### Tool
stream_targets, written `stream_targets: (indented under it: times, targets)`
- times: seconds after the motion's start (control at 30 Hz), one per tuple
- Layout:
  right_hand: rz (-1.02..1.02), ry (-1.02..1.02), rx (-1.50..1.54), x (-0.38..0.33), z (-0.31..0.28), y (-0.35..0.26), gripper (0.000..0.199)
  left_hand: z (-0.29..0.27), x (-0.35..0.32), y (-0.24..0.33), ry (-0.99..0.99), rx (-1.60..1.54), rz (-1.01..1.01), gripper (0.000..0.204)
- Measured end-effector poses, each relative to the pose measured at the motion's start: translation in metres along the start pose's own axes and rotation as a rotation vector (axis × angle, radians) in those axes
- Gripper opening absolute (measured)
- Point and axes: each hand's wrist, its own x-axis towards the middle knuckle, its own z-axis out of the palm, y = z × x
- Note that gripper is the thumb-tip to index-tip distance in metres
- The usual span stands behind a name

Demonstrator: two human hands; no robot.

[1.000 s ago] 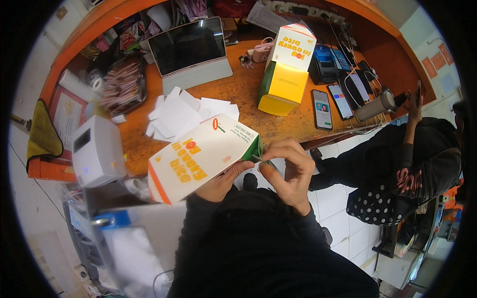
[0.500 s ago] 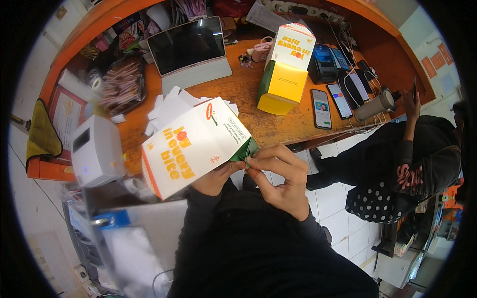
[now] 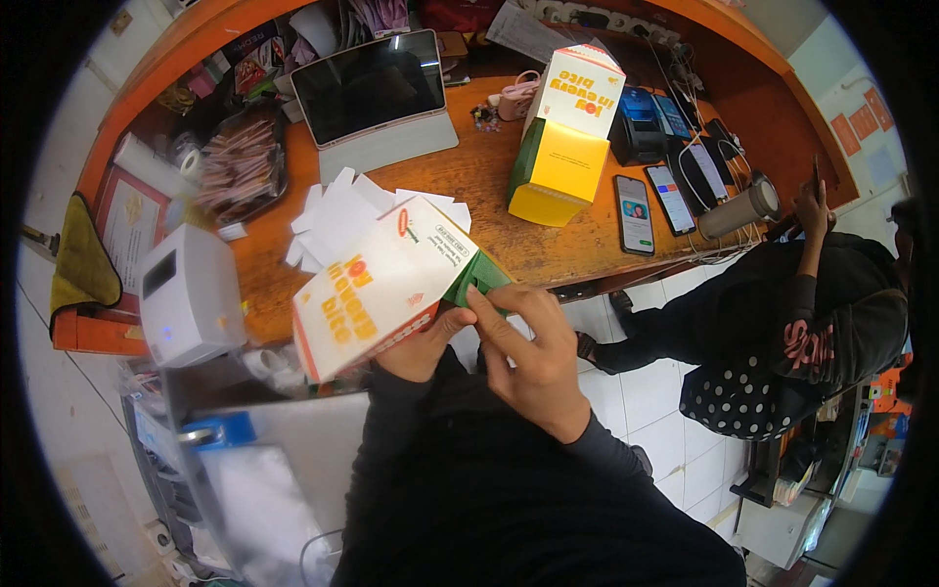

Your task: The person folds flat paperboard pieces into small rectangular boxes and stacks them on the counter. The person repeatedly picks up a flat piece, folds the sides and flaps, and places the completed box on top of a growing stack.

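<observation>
Since half a second ago the white carton (image 3: 377,284) has tipped a bit more toward the left while both hands stay on its green end. Going left to right: a white boxy device (image 3: 186,293) sits at the counter's left edge, then scattered white paper slips (image 3: 337,210) just behind the carton. Left hand (image 3: 421,342) is under the carton, fingers curled up against its underside, gripping it. Right hand (image 3: 533,347) is just right of it, fingertips pinching the green flap (image 3: 476,277), so closed on that. Further back there's a tablet (image 3: 372,83), and a finished carton with a yellow base (image 3: 567,132) stands upright well apart, phones (image 3: 655,201) beside it. Another person in a dark top (image 3: 831,313) stands at far right.
</observation>
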Motion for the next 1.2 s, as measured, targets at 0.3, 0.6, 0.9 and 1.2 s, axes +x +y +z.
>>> stream_targets:
  times: [0.3, 0.6, 0.9, 1.2]
  targets:
    - [0.202, -0.139, -0.263, 0.007, -0.022, -0.005, 0.072, 0.005, 0.017, 0.015, 0.225, -0.713, -0.453, 0.033]
    - [0.37, 0.181, 0.031, 0.013, -0.032, 0.048, 0.028, -0.013, 0.023, 0.054, -0.935, -1.004, -0.513, 0.097]
    - [0.012, 0.043, -0.047, 0.021, -0.042, 0.037, 0.033, 0.019, 0.037, 0.062, -0.28, 0.372, 0.393, 0.057]
    - [-0.107, 0.512, -0.438, 0.001, -0.025, 0.008, 0.031, 0.018, 0.03, 0.056, 0.179, 0.485, 0.447, 0.031]
